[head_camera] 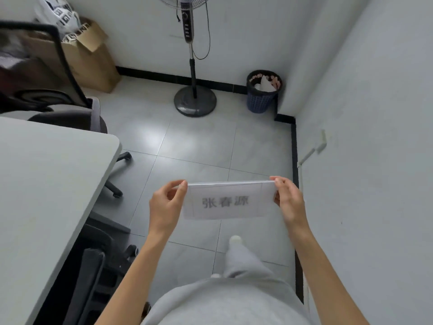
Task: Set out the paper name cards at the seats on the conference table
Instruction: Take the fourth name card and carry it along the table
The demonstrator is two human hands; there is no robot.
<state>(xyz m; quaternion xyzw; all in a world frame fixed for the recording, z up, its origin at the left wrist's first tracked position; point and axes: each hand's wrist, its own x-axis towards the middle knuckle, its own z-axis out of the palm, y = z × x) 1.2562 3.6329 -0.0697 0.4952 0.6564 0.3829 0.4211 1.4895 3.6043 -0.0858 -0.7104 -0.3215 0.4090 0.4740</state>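
Observation:
A folded white paper name card (pixel 228 200) with dark printed characters hangs in the air in front of me, above the tiled floor. My left hand (pixel 165 207) pinches its left end and my right hand (pixel 289 199) pinches its right end, holding the card stretched level between them. The grey conference table (pixel 42 184) fills the left side of the view, its rounded corner to the left of the card. No card lies on the visible part of the table.
Office chairs stand by the table: one at its far end (pixel 77 113), one tucked under its near edge (pixel 100 261). A standing fan (pixel 194 99) and a dark waste basket (pixel 263 92) stand by the far wall. A cardboard box (pixel 91 59) sits at back left. A wall runs close on my right.

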